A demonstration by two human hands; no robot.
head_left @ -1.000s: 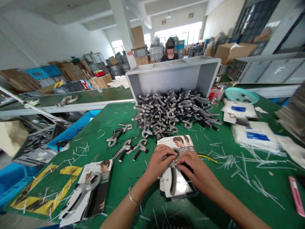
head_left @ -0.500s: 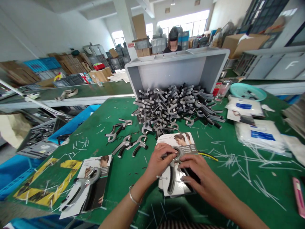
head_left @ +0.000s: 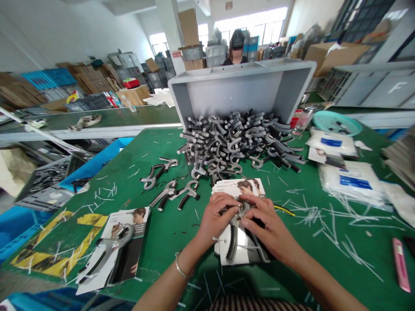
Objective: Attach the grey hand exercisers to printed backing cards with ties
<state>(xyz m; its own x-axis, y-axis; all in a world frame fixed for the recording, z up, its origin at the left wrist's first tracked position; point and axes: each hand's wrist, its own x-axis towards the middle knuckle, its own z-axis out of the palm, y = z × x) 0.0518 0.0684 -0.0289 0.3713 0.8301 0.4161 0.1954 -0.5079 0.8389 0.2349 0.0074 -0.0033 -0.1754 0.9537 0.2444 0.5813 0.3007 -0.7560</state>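
Observation:
A grey and black hand gripper (head_left: 232,238) lies on a stack of printed cards (head_left: 240,255) on the green table (head_left: 168,224) in front of me. My left hand (head_left: 216,219) and my right hand (head_left: 266,228) both press on the gripper's top end, fingers pinched round its ring. Thin white ties stick out through the card near the handles. The top card's printed head picture (head_left: 245,186) shows just beyond my fingers.
A tipped grey bin (head_left: 241,93) spills a heap of hand grippers (head_left: 236,144). Loose grippers (head_left: 170,193) lie to the left, a carded gripper (head_left: 113,250) at the near left. White bags (head_left: 352,181) sit right, with a pink knife (head_left: 400,263). A person (head_left: 237,47) works behind.
My right hand slid up from the handles to the gripper's top end beside the left hand. The view shifted slightly downward.

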